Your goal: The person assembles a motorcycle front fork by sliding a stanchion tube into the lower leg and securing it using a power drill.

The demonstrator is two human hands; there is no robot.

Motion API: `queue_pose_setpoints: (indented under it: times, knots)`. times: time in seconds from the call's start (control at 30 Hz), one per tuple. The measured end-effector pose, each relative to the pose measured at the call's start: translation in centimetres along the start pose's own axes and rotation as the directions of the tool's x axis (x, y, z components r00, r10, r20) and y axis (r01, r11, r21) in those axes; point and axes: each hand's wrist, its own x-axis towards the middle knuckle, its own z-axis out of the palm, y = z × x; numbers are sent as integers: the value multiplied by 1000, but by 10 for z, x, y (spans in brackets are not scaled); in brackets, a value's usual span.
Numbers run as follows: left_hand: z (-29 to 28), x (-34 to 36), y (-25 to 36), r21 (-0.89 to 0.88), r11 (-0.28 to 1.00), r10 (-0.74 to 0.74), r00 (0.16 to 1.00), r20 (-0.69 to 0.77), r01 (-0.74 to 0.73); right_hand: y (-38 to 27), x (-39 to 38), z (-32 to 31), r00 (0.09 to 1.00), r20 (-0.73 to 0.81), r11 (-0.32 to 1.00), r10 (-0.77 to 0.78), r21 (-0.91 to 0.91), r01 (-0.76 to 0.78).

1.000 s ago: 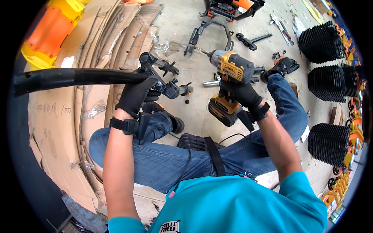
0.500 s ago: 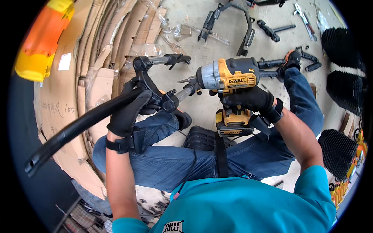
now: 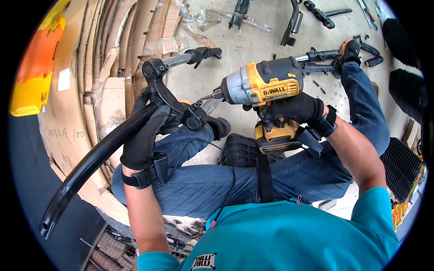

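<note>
My gloved left hand (image 3: pixel 143 137) is closed around a long, bent black tube (image 3: pixel 92 169), gripping it close to where it joins a black fork clamp (image 3: pixel 169 101). From this clamp two silver fork legs extend; the upper one (image 3: pixel 176 59) ends in a black fitting, while the lower is partly hidden behind a power tool. That tool, a yellow and black cordless impact driver (image 3: pixel 273 83), is held by its handle in my gloved right hand (image 3: pixel 296 110). Its bit (image 3: pixel 207 96) points left, with the tip at a small bolt (image 3: pixel 197 105) on the clamp's near end.
Flattened cardboard (image 3: pixel 68 135) is stacked at the left, an orange and yellow plastic panel (image 3: pixel 38 67) on it. Black fork parts (image 3: pixel 321 14) and ribbed black boots (image 3: pixel 373 58) lie on the floor. Ribbed black pieces (image 3: pixel 400 162) line the right side. A black stool (image 3: pixel 237 149) sits between my legs.
The impact driver's bit has come in from a gap to the bolt on the clamp. The clamp and tube have shifted slightly left and tilted. The view has moved a little, too.
</note>
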Motion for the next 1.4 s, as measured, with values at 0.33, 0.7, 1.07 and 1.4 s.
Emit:
queue_pose_setpoints:
  times: [0.33, 0.7, 1.07, 1.4]
  knots:
    - [-1, -1, 0, 18, 1000, -7, 1000, -18, 7, 0, 0, 2, 999, -29, 997, 16, -74, -18]
    - [-1, -1, -3, 29, 1000, 8, 999, -45, -7, -42, 4, 0, 997, 47, 955, 63, -292, -46]
    - [-1, -4, -2, 13, 999, -30, 998, -59, 31, -63, 12, 4, 982, 76, 966, 174, -207, -155]
    - [0, -4, -5, 82, 997, -3, 999, -49, 7, -51, 11, -5, 984, 69, 959, 161, -248, -140]
